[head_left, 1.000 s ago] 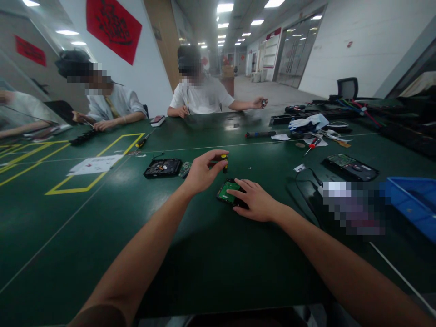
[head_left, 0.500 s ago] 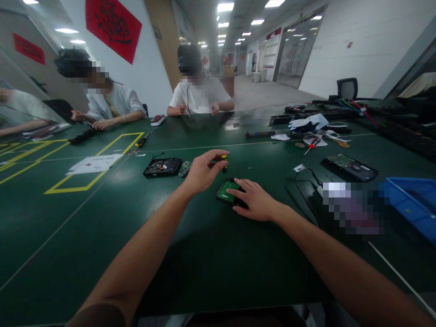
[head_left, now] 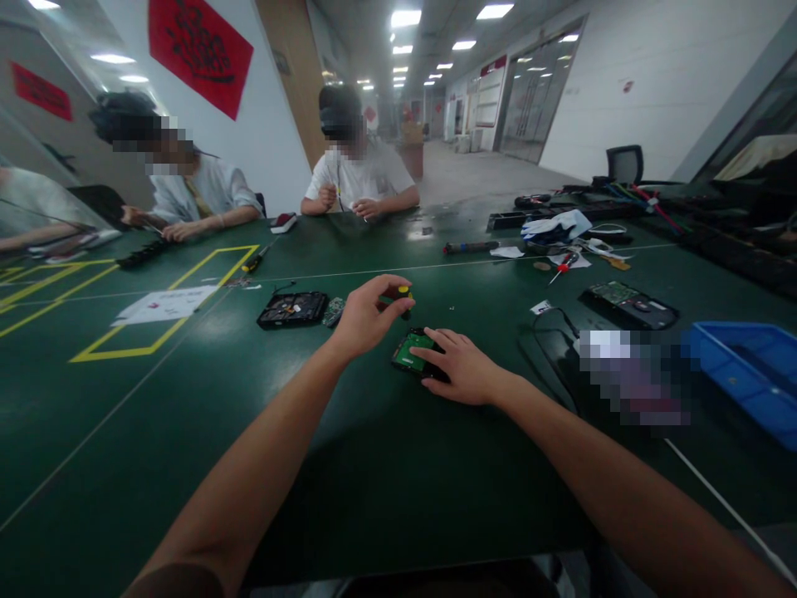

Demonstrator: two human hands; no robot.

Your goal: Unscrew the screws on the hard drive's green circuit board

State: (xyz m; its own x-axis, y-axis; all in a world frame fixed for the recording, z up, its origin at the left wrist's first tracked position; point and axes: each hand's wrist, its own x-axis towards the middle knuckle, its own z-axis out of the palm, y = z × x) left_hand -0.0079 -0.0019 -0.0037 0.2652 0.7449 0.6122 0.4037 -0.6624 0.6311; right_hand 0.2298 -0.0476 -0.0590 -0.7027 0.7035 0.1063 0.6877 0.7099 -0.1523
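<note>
My left hand [head_left: 370, 314] pinches the yellow-and-black handle of a screwdriver [head_left: 405, 292] between thumb and fingers, just above and beyond a hard drive [head_left: 403, 359]. The screwdriver's lower end is dark and hard to make out. Green circuit board faces up on the drive, which lies on the green table [head_left: 349, 465]. Over the drive's right part rests my right hand [head_left: 457, 365], gripping it with the thumb at the near side and fingers across the board and far edge. Left of my left hand are an opened drive casing [head_left: 291, 309] and a loose circuit board [head_left: 334, 311].
At right lie another hard drive [head_left: 628, 305], a cable [head_left: 554, 374] and a blue bin [head_left: 740, 365]. A red screwdriver [head_left: 564, 264] is near cloth gloves [head_left: 554, 226]. Paper [head_left: 163, 305] lies at left. Co-workers sit across the table.
The view has shifted slightly. My left hand keeps the screwdriver by the drive, its handle tilted a little differently; my right hand stays on the drive. The co-worker opposite has moved their hands.
</note>
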